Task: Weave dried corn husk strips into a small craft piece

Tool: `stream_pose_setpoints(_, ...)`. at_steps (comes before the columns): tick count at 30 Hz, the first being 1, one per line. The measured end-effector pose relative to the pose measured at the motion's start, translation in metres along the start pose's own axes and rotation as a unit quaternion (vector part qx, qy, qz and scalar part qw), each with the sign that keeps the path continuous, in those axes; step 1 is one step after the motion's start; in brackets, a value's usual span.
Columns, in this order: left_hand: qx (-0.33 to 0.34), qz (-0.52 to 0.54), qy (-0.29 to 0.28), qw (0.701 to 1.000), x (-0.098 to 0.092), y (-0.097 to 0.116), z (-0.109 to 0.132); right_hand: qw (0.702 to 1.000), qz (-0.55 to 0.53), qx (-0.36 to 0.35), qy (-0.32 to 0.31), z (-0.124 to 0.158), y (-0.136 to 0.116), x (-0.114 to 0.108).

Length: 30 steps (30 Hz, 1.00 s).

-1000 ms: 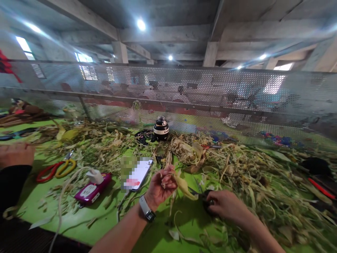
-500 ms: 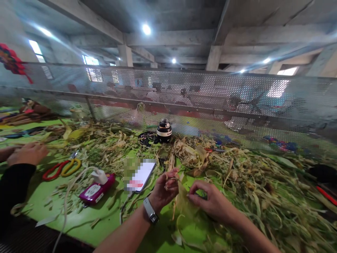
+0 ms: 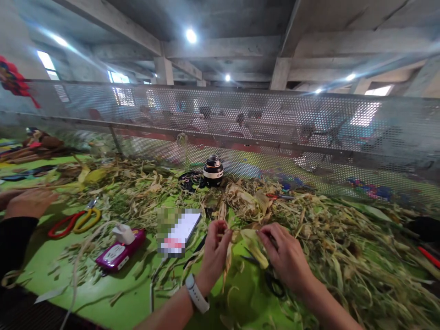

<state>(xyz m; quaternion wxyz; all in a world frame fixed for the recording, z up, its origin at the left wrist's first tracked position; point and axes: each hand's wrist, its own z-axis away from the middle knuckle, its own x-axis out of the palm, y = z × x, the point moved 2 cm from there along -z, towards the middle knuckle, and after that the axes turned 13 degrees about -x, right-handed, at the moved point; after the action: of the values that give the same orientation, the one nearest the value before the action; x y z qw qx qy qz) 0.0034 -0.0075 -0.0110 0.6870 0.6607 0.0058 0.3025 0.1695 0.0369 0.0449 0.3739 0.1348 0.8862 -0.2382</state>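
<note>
My right hand (image 3: 290, 256) is closed in a pinch on the edge of a pale yellow-green dry husk leaf (image 3: 255, 249), which spreads to the left and down from the fingertips. Level with it, my left hand (image 3: 216, 252) has its thumb and fingers pressed together on a thin husk strip (image 3: 234, 235); part of that strip is hidden by the fingers. A pair of dark-handled scissors (image 3: 275, 285) lies on the green table (image 3: 137, 298) beneath my right hand, its blades partly under the leaf.
Husk scraps (image 3: 357, 256) heap up on the right and along the back. To the left lie a phone (image 3: 185, 229), a purple power strip (image 3: 120, 254) and red-and-yellow scissors (image 3: 74, 223). Another person's hand (image 3: 30, 202) rests far left. A perforated metal screen (image 3: 275, 119) stands behind a black jar (image 3: 213, 172).
Both hands have risen and moved slightly apart. The husk leaf, blurred before, now shows clearly at my right fingertips. The scissors under my right hand have come into fuller view.
</note>
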Motion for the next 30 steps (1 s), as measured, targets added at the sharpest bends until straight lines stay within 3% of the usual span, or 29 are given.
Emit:
stream_pose_setpoints(1,0.032,0.021,0.004,0.999,0.0,0.006,0.003,1.0,0.018,-0.008,0.02,0.0,-0.002,-0.005)
stream_pose_setpoints(3,0.032,0.096,-0.031,0.994,0.001,0.016,0.006,0.997,0.043,-0.003,0.067,0.0,-0.004,-0.017)
stream_pose_setpoints(7,-0.132,0.239,-0.072,0.959,0.0,0.025,-0.002,0.986,0.066,0.041,0.144,-0.004,0.001,-0.042)
stream_pose_setpoints(9,-0.173,0.241,-0.114,0.948,0.0,0.025,-0.004,0.985,0.069,0.04,0.152,-0.005,0.001,-0.045)
stream_pose_setpoints(11,-0.204,0.176,-0.174,0.947,0.003,0.022,-0.002,0.992,0.065,-0.01,0.105,-0.005,-0.004,-0.037)
stream_pose_setpoints(14,-0.241,0.034,-0.238,0.94,0.008,0.012,0.005,0.986,0.062,-0.148,-0.05,0.001,-0.021,-0.009)
stream_pose_setpoints(16,-0.233,-0.027,-0.245,0.941,0.01,0.005,0.007,0.967,0.076,-0.205,-0.129,0.008,-0.03,0.01)
stream_pose_setpoints(19,-0.201,-0.039,-0.228,0.952,0.01,-0.002,0.005,0.954,0.098,-0.238,-0.156,0.014,-0.036,0.027)
stream_pose_setpoints(24,-0.192,-0.01,-0.209,0.959,0.009,-0.006,-0.003,0.974,0.041,-0.192,-0.115,0.006,-0.03,0.019)
stream_pose_setpoints(30,-0.226,0.127,-0.197,0.946,0.007,-0.004,-0.011,0.995,-0.076,-0.046,-0.045,-0.005,-0.011,0.001)
